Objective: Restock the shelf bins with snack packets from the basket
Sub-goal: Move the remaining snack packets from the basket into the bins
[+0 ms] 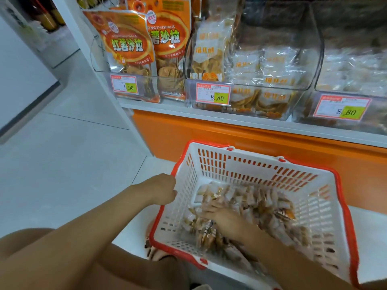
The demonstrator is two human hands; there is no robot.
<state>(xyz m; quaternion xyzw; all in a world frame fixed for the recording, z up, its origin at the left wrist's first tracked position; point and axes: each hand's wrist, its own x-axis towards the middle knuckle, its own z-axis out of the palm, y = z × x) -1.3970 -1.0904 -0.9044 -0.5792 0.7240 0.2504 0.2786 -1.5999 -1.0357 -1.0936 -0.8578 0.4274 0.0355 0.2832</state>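
while the left hand [165, 188] grips the basket [211, 182] rim, the right hand [223, 217] sits among packets [261, 204] — fingers unclear.

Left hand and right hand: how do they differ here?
The left hand is outside the basket, holding its left rim; the right hand is inside, down among the packets. The left looks sharp; the right is blurred, so its grasp is unclear. Both are bare.

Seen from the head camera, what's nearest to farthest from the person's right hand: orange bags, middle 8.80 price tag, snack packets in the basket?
1. snack packets: in the basket, touching the right hand.
2. middle price tag: straight above, on the shelf.
3. orange bags: upper left, farthest.
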